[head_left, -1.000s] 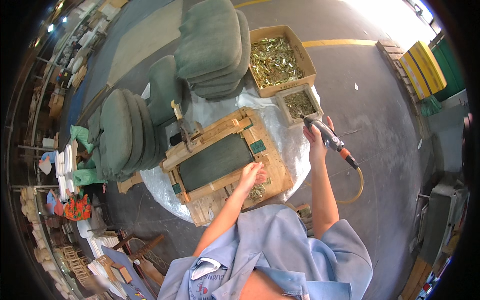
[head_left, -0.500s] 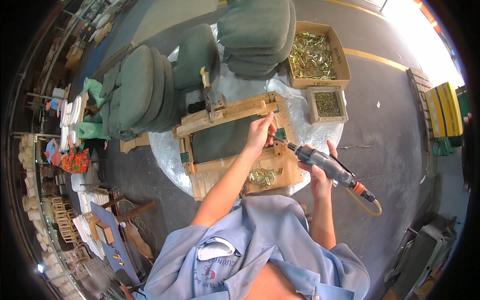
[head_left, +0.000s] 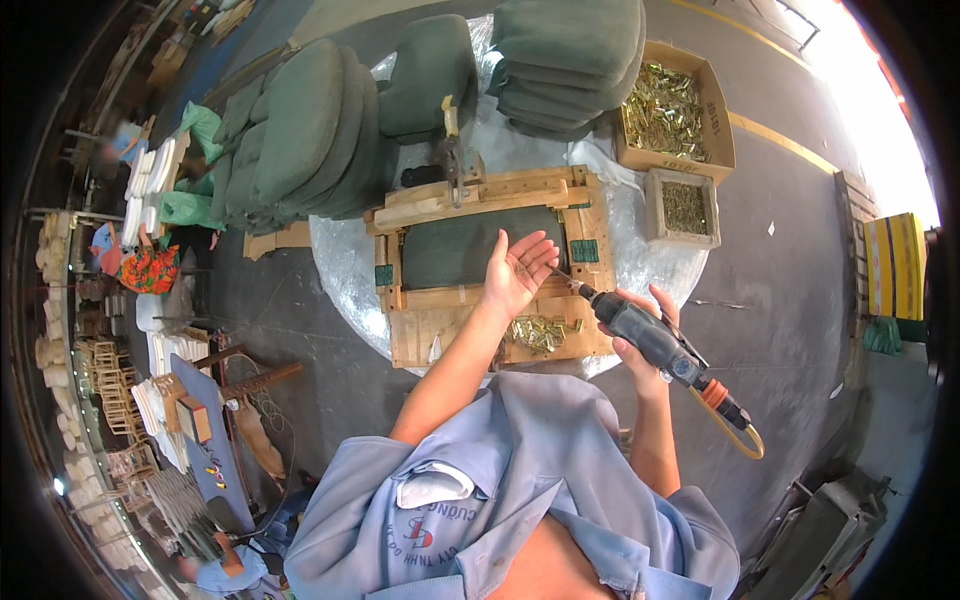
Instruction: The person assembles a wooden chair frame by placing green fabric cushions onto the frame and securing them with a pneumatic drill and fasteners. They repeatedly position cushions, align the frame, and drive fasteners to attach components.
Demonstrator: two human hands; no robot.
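My left hand (head_left: 520, 277) is turned palm up with its fingers stretched out, over the near right part of a dark green padded panel (head_left: 450, 250). Small dark specks show on the palm, too small to name. My right hand (head_left: 647, 378) is wrapped round a grey and black air screwdriver (head_left: 640, 325), whose tip points at the left fingertips. The panel lies inside a wooden jig (head_left: 440, 338). A toggle clamp (head_left: 454, 165) with a yellowish handle stands at the jig's far side. Brass-coloured metal fittings (head_left: 538, 332) lie heaped on its near board.
Stacks of green cushions (head_left: 310, 125) stand at the far left and more green cushions (head_left: 565, 50) at the back. A cardboard box (head_left: 725, 120) of metal fittings and a wooden box (head_left: 655, 215) of small screws sit at the right. A yellow hose (head_left: 735, 440) trails from the screwdriver.
My left hand has turned palm up and opened, away from the jig's right side. The screwdriver stays in my right hand. The whole view has shifted, so the table sits farther right.
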